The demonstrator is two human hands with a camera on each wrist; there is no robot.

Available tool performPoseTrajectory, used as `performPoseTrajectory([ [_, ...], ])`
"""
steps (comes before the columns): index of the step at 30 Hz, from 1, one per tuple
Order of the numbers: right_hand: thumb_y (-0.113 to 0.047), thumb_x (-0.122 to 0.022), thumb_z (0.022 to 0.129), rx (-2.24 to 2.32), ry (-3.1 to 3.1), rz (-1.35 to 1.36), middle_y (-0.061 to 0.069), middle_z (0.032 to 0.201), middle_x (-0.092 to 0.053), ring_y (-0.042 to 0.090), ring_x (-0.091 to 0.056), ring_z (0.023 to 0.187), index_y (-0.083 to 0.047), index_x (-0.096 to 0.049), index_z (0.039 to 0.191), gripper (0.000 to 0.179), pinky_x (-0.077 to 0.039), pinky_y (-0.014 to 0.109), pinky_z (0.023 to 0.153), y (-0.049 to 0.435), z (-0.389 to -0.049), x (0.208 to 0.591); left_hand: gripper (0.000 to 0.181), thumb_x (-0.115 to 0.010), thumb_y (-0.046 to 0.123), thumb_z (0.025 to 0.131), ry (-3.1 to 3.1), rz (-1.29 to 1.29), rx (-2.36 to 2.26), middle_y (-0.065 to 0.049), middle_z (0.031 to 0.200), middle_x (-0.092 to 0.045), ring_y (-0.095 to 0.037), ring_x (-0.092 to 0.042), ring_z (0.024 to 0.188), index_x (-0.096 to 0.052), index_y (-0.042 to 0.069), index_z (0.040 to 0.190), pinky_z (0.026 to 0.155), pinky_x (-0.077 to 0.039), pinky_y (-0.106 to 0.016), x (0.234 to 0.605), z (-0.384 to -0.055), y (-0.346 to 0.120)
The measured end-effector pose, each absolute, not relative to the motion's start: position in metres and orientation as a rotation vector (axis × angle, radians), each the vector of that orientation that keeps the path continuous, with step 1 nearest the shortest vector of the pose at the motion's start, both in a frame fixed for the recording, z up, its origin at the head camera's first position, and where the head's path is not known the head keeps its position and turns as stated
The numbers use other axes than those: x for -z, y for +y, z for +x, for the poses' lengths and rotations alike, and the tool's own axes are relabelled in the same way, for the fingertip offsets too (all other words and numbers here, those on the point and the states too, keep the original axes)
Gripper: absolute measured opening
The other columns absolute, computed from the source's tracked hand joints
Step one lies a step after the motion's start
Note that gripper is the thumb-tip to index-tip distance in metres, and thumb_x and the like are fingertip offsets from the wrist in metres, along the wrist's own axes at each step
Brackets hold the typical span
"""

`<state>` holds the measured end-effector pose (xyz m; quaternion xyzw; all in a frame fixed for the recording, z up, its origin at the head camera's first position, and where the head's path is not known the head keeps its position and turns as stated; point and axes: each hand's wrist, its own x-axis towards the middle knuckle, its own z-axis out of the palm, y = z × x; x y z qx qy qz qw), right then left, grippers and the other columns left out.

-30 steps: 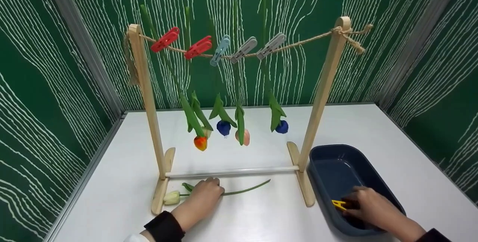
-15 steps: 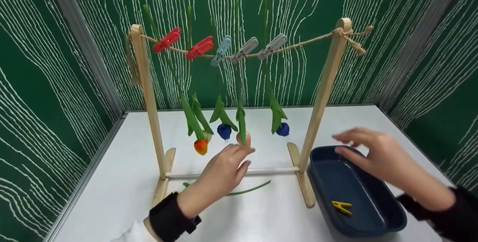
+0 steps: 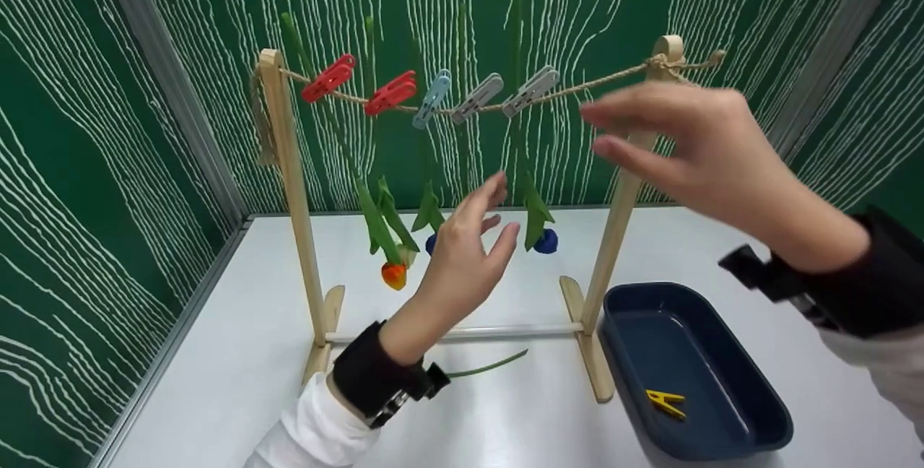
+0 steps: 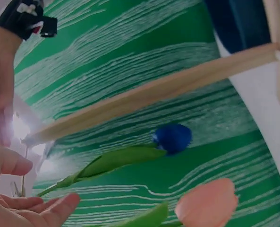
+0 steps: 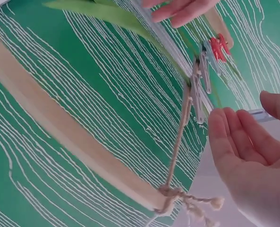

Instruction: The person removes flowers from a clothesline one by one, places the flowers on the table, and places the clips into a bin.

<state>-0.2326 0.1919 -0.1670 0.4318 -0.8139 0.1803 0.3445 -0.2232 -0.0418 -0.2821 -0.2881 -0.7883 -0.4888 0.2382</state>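
Note:
My left hand (image 3: 465, 251) is raised in front of the hanging tulips, fingers loosely extended and holding nothing. It hides the peach tulip (image 4: 208, 203) from the head view. My right hand (image 3: 693, 143), also holding nothing, hovers before the right post with thumb and fingers apart. Between the posts a rope (image 3: 599, 82) carries two red clothespins (image 3: 328, 79), a light blue clothespin (image 3: 432, 99) and two grey clothespins (image 3: 531, 91). Upside-down tulips hang from them, among them an orange tulip (image 3: 393, 275) and a blue tulip (image 3: 546, 241). A loose tulip's stem (image 3: 491, 365) lies on the table, its head hidden by my left arm.
The wooden rack's right post (image 3: 606, 258) and left post (image 3: 294, 201) stand on flat feet joined by a pale rod (image 3: 512, 331). At the right sits a dark blue tub (image 3: 758, 388) with a yellow clothespin (image 3: 665, 403) in it. Green white-streaked walls enclose the table.
My right hand has left the tub and risen to rope height, the yellow clothespin staying behind. My left hand has let go of the loose tulip and lifted toward the hanging flowers.

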Motion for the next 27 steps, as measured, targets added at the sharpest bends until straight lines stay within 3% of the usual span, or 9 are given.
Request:
performPoseTrajectory([
  [5,-0.02,-0.066,0.09,-0.397,-2.129,1.037,0.0,0.12,-0.064,0.013,-0.062,0.107,-0.014,-0.063,0.124,0.035,-0.046,0.02,0.09,0.169,-0.25,0.14,0.061,-0.058,0.01,0.094,-2.173,-0.72,1.49,-0.009,0.146,-0.039,-0.014,-0.04,0.131,-0.028,0.002,0.147,0.101,-0.038,-0.025,0.266,-0.234,-0.031],
  [10,-0.034,-0.06,0.092,-0.393,-2.406,0.894,0.007,0.127,-0.06,0.024,-0.059,0.113,-0.015,-0.054,0.135,0.047,-0.046,0.037,0.095,0.149,-0.257,0.121,0.06,-0.059,0.009,0.094,-2.093,-0.688,1.546,-0.01,0.142,-0.044,-0.014,-0.046,0.127,-0.03,0.003,0.146,0.1,-0.038,-0.022,0.258,-0.246,-0.019],
  [16,-0.031,-0.055,0.096,-0.317,-2.58,0.867,0.017,0.116,-0.064,0.032,-0.063,0.102,-0.005,-0.052,0.135,0.048,-0.052,0.044,0.083,0.136,-0.262,0.113,0.042,-0.061,0.008,0.092,-1.939,-0.693,1.619,-0.007,0.113,-0.066,-0.007,-0.062,0.102,-0.049,0.001,0.132,0.087,-0.048,-0.019,0.265,-0.26,-0.01],
  [20,-0.027,-0.053,0.097,-0.342,-2.636,0.867,0.018,0.108,-0.067,0.03,-0.065,0.09,-0.002,-0.059,0.127,0.039,-0.053,0.042,0.079,0.135,-0.263,0.112,0.029,-0.059,0.007,0.093,-1.891,-0.687,1.636,-0.007,0.093,-0.069,-0.006,-0.064,0.085,-0.058,0.003,0.121,0.08,-0.051,-0.02,0.27,-0.264,-0.008],
  [27,-0.02,-0.058,0.094,-0.383,-2.653,0.893,0.016,0.103,-0.069,0.027,-0.066,0.09,-0.004,-0.068,0.115,0.028,-0.053,0.042,0.08,0.14,-0.266,0.11,0.025,-0.059,0.006,0.093,-1.873,-0.666,1.637,-0.006,0.089,-0.069,-0.007,-0.065,0.08,-0.062,0.004,0.117,0.079,-0.052,-0.021,0.273,-0.267,-0.01],
])
